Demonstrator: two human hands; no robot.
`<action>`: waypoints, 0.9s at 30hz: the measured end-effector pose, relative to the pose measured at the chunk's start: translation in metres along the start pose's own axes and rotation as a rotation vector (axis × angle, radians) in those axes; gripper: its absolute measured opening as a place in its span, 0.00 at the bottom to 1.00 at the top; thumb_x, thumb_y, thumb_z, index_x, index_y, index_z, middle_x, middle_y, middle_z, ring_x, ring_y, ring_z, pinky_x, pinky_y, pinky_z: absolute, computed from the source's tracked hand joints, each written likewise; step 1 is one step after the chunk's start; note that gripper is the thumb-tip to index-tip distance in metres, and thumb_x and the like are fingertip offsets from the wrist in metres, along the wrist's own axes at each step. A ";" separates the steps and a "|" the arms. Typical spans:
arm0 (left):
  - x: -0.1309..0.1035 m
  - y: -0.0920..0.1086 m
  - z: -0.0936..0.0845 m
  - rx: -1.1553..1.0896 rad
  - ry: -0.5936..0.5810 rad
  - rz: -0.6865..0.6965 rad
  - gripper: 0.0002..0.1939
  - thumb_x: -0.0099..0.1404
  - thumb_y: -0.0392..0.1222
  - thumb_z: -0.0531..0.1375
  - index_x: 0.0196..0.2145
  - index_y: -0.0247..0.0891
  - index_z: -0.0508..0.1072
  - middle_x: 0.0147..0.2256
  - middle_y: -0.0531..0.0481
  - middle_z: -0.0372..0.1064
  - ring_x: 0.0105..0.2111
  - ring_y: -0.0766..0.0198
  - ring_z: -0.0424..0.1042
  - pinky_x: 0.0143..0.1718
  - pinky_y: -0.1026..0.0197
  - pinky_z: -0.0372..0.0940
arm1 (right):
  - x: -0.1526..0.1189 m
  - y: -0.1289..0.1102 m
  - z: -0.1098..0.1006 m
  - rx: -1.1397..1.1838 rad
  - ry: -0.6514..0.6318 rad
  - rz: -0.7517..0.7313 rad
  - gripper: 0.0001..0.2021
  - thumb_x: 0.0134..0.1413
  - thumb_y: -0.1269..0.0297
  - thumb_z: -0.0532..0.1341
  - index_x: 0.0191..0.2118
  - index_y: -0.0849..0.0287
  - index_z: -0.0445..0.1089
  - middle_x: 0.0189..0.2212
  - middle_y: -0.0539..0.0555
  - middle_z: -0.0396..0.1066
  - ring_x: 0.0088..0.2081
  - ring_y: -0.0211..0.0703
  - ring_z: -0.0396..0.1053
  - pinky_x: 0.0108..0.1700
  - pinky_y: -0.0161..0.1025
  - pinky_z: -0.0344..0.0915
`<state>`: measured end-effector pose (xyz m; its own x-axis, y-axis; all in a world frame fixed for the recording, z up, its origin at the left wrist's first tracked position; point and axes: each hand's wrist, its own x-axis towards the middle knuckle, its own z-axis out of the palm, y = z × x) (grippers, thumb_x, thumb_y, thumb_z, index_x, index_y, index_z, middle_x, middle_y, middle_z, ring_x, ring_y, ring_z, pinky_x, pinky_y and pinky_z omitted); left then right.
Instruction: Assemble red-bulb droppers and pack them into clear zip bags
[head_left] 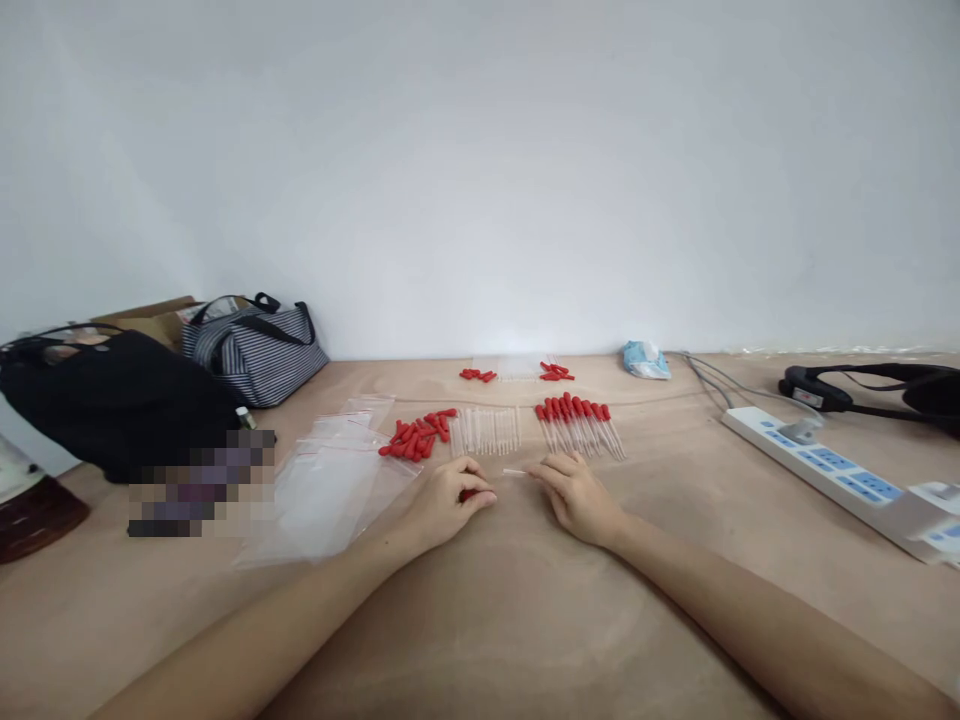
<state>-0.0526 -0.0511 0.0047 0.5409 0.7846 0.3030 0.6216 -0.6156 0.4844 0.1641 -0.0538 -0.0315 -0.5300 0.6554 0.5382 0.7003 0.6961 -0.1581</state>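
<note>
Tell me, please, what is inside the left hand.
A red piece partly shows in the left hand; the hand covers the rest, so its full shape cannot be seen.

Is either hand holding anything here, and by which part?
The left hand holds a red bulb, mostly hidden, so the held part cannot be told. The right hand holds a clear tube by one end, the other pointing left.

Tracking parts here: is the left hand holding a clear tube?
No, the left hand holds a small red piece, while a thin clear tube is in the right hand.
</note>
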 end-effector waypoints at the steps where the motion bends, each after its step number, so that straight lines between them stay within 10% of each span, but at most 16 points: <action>1: 0.002 0.000 0.002 -0.027 0.023 -0.008 0.06 0.58 0.38 0.56 0.26 0.37 0.73 0.31 0.52 0.68 0.30 0.65 0.67 0.33 0.64 0.60 | 0.001 -0.001 0.000 0.021 0.001 0.004 0.13 0.55 0.74 0.47 0.41 0.60 0.66 0.32 0.56 0.67 0.34 0.41 0.62 0.37 0.38 0.52; 27: -0.006 -0.004 0.011 -0.005 0.060 0.216 0.07 0.61 0.35 0.54 0.29 0.36 0.72 0.27 0.51 0.70 0.28 0.66 0.68 0.30 0.66 0.62 | 0.001 -0.008 -0.008 -0.022 -0.017 -0.136 0.13 0.57 0.68 0.48 0.35 0.57 0.70 0.22 0.49 0.65 0.22 0.33 0.55 0.33 0.39 0.44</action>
<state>-0.0519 -0.0541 -0.0075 0.6264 0.6380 0.4479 0.4922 -0.7693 0.4074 0.1618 -0.0615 -0.0231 -0.6287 0.5607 0.5389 0.6319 0.7722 -0.0663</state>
